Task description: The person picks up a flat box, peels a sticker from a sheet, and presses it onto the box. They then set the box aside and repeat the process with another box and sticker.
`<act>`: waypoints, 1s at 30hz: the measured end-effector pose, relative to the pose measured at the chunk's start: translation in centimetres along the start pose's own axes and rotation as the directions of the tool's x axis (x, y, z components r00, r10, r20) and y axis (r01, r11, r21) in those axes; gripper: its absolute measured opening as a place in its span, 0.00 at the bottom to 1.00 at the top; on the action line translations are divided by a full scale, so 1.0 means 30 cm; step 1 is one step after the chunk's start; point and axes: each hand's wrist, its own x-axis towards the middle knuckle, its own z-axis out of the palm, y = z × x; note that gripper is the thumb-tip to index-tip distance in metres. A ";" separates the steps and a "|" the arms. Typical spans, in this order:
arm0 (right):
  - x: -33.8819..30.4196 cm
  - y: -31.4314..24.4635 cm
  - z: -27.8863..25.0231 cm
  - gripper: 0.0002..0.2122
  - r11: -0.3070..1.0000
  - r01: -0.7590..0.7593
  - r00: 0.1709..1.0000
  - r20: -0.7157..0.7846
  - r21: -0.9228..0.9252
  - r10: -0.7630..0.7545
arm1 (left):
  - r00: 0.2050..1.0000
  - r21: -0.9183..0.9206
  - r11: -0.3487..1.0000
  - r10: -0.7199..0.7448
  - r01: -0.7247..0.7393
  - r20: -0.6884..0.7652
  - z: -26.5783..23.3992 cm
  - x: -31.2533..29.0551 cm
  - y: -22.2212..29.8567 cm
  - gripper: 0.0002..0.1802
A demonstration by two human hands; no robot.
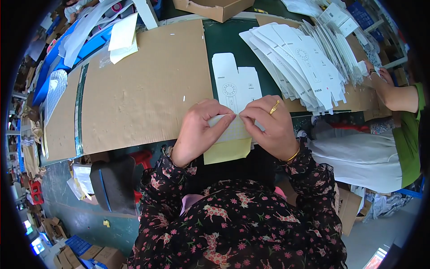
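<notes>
My left hand (202, 130) and my right hand (270, 125) meet at the table's near edge, thumbs and forefingers pinched together. Between them is a thin pale sheet with a yellow lower part (227, 152), which looks like a label sheet. Each hand grips its upper edge; whether a small piece sits between the fingertips is too fine to make out. Just beyond my fingers, a flat white printed carton (236, 83) lies on the green tabletop, its lower end hidden by my hands and the sheet.
A fanned stack of flat white cartons (291, 58) lies to the right. Brown cardboard (143, 85) covers the table's left side, near a blue bin (96, 45) and more yellow-white sheets (123, 38). An open cardboard box (215, 10) stands behind. A co-worker's arm (394, 92) reaches in at right.
</notes>
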 end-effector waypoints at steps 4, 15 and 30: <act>0.014 0.018 0.016 0.07 0.999 -0.012 1.000 0.018 0.047 0.011 | 0.999 -0.050 0.998 -0.049 0.049 -0.010 0.005 0.006 -0.025 0.05; 0.224 0.321 0.223 0.06 0.901 -0.333 0.943 0.103 0.277 0.316 | 0.998 0.113 0.991 0.068 -0.067 -0.005 0.046 -0.003 -0.159 0.03; 0.277 0.437 0.337 0.06 0.895 -0.409 0.902 0.229 0.180 0.366 | 0.993 0.187 0.975 0.115 -0.120 0.035 0.036 -0.005 -0.164 0.02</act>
